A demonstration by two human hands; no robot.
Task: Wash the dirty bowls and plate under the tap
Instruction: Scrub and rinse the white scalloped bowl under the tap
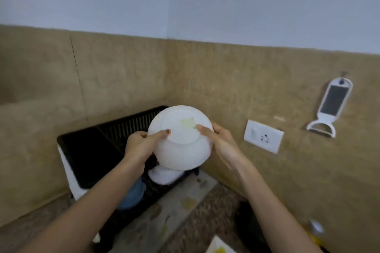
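Your left grip (141,146) and right grip (224,144) clamp a stained round white bowl (183,150); below them, another white bowl (164,175) looks racked, plate likely pending.

A black slatted dish rack (86,150) sits in the corner on the speckled counter (205,222). At its 3 o'clock a white socket (263,136) is set in the tan wall (226,80). At 2 o'clock a white peeler (329,107) hangs.

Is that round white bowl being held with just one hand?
No, the left hand and the right hand each grip one side of the round white bowl.
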